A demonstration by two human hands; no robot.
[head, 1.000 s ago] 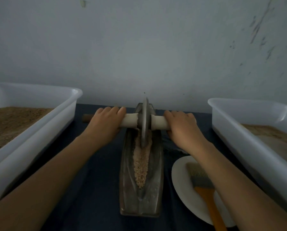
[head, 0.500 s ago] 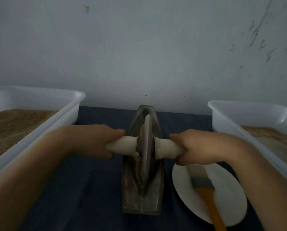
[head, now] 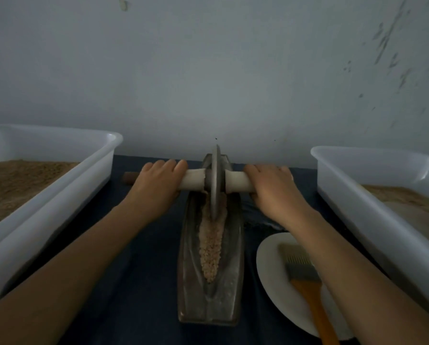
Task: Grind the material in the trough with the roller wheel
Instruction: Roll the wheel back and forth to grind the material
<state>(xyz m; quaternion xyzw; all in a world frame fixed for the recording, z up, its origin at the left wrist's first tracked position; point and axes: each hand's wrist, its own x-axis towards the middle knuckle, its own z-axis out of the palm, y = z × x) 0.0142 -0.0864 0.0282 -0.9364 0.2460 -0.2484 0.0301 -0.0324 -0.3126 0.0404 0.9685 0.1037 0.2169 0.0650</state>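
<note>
So we're mid-grind here. The long boat-shaped grey metal trough (head: 209, 290) sits in the middle of the dark blue counter (head: 139, 282), pointing from 6 o'clock to 12 o'clock, with a strip of coarse beige-brown material (head: 212, 242) lying down its groove. The thin grey metal roller wheel (head: 215, 180) stands upright in the groove at the 12 o'clock end, its lower edge down in the material.

The left hand (head: 156, 186) has its grip wrapped over the pale cloth-covered axle handle (head: 193, 181) at 9 o'clock of the wheel, and the right hand (head: 274, 189) is curled over the same handle at 3 o'clock. Both arms reach well out.

Looks to me like the wheel is at the far end of a stroke, so the next move should be pulling it towards 6 o'clock with even downward pressure on both sides, keeping the disc upright so it doesn't ride up the trough wall. The near grains look pretty chunky, so I'd guess plenty of passes are left.
</note>
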